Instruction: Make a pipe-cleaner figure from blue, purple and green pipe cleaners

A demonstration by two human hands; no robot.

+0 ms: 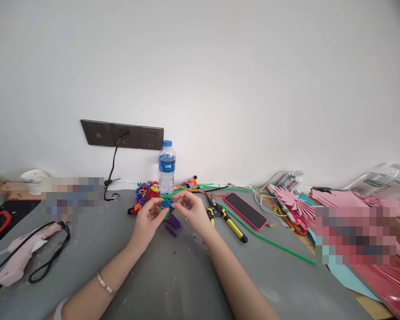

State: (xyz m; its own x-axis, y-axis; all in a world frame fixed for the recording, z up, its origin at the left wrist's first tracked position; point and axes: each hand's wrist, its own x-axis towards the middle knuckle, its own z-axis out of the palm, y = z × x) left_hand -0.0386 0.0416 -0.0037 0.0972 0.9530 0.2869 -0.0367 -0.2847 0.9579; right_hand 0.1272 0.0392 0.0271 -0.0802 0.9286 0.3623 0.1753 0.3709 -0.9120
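Both of my hands are raised over the middle of the grey table, fingertips close together. My left hand [149,218] pinches the left side of a small blue pipe-cleaner piece [167,203]. From the other side my right hand [190,209] grips the same piece between thumb and fingers. Green fuzzy strands show behind the fingertips, and purple pipe-cleaner loops [174,223] show just below; I cannot tell whether these join the blue piece. Behind my left hand sit colourful pipe-cleaner figures, among them a red and yellow one [154,190].
A water bottle [167,171] stands against the wall. Yellow-black pliers [231,224], a pink-cased phone [245,210] and a long green pipe cleaner [270,241] lie right. A pink glue gun [25,255] with a black cord lies left. Folded pink paper [295,202] and another person's arm are far right.
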